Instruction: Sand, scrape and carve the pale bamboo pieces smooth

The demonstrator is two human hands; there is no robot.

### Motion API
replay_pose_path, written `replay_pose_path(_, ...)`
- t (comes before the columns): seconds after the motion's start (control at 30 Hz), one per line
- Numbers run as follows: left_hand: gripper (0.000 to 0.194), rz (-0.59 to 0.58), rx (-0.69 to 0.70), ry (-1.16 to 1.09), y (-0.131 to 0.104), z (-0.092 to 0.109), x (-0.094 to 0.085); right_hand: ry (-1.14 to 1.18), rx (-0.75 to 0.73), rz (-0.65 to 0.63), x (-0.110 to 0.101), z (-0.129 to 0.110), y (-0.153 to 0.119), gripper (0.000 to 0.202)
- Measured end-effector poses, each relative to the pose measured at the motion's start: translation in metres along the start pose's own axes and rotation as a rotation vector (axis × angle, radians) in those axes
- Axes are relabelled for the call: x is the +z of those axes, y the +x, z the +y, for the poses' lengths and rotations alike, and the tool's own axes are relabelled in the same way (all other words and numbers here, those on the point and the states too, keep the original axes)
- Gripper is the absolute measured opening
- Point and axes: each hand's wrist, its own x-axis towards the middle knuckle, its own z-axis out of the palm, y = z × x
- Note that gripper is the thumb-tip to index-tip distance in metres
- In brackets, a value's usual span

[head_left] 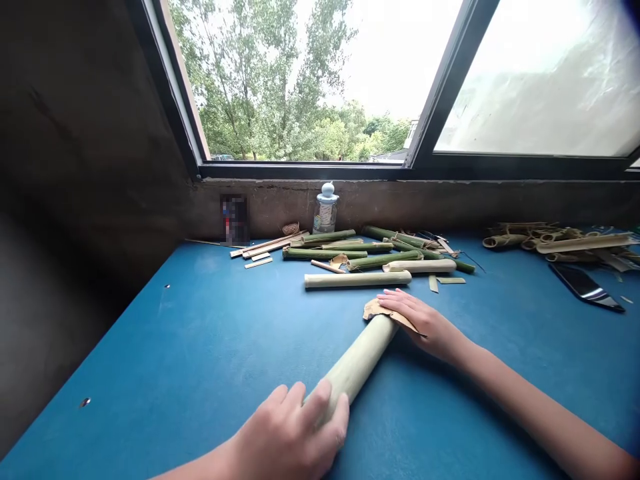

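Observation:
A pale, peeled bamboo tube (361,357) lies slanting over the blue table, its far end pointing up and to the right. Wrapped round its near end is my left hand (295,427), fingers closed. My right hand (413,317) presses a tan, ragged-edged piece of sandpaper (374,309) over the far end of the tube. Its fingers lie together on top of the sheet, and the palm hides part of it. Just beyond, another peeled bamboo tube (357,280) rests crosswise.
Green bamboo pieces (325,254) and flat strips (260,257) lie along the back of the blue table (200,360). A lidded glass jar (325,212) stands by the wall. At the right are a phone (586,287) and a heap of split bamboo (555,241).

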Motion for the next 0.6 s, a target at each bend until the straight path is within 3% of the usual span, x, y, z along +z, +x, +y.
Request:
replay_pose_path(0.23, 0.040, -0.118, -0.173, 0.078, 0.000, -0.005, 0.002, 0.058, 0.230, 0.170, 0.012, -0.010, 0.007, 0.042)
replay_pose_path(0.4, 0.038, -0.249, -0.294, 0.020, 0.001, -0.009, 0.001, 0.064, 0.208, 0.197, 0.021, -0.013, 0.019, 0.040)
replay_pose_path(0.5, 0.039, -0.232, -0.265, 0.082, 0.000, -0.006, 0.002, 0.057, 0.204, 0.210, 0.020, -0.012, 0.017, 0.044)
replay_pose_path(0.6, 0.040, -0.194, -0.219, 0.150, 0.002, -0.002, 0.003, 0.018, 0.182, 0.231, 0.018, -0.025, 0.013, 0.048)
